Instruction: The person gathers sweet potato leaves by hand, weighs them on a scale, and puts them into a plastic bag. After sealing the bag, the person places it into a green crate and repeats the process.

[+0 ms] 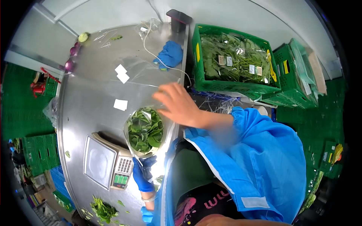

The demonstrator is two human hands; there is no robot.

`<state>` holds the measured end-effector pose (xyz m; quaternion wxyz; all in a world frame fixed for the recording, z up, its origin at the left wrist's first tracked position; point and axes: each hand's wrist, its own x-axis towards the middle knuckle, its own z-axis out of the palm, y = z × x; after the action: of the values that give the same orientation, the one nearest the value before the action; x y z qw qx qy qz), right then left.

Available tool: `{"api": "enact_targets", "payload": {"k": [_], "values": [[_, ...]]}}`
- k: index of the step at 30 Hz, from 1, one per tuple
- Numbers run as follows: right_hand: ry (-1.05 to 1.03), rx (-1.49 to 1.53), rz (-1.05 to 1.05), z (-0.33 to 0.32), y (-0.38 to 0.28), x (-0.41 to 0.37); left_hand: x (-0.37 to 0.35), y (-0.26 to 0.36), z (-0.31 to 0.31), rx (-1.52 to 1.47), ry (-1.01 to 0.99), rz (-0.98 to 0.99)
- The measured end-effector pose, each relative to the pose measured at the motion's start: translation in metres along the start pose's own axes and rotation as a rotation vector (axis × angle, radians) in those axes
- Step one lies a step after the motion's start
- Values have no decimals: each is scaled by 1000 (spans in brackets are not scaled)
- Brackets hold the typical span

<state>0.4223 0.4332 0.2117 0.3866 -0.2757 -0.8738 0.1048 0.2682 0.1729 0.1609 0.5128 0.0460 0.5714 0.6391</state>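
Observation:
A clear plastic bag of green leaves [146, 130] lies on the steel table close to my body. My left hand [143, 175], in a blue glove, is closed on the lower end of this bag. Bare and slightly blurred, my right hand [176, 102] hovers above the bag's upper right side, fingers stretched out and holding nothing. A weighing scale [101, 161] with a keypad stands beside the bag. Several white labels [120, 104] lie flat beyond it.
Loose greens [103, 209] lie at the table's near left end. A blue cloth [169, 55], a white cable [150, 48] and clear film are toward the far right. A green crate [237, 86] holds bagged greens. Red onions [69, 65] sit along the opposite edge.

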Motion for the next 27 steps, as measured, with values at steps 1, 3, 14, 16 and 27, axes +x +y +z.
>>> {"api": "enact_targets", "payload": {"k": [1,3,14,16,27], "values": [[0,14,-14,8,7,3,2,2,-1,59,12,44],[-463,254,312,28,21,0,5,16,7,-41,82,2],[-537,474,51,-18,-9,41,-24,-21,-91,547,138,206],[-497,521,41,-37,-17,44,-36,-30,-104,446,38,286],[-698,268,-642,-23,-101,3,-38,-39,-55,1239,56,765]]}}
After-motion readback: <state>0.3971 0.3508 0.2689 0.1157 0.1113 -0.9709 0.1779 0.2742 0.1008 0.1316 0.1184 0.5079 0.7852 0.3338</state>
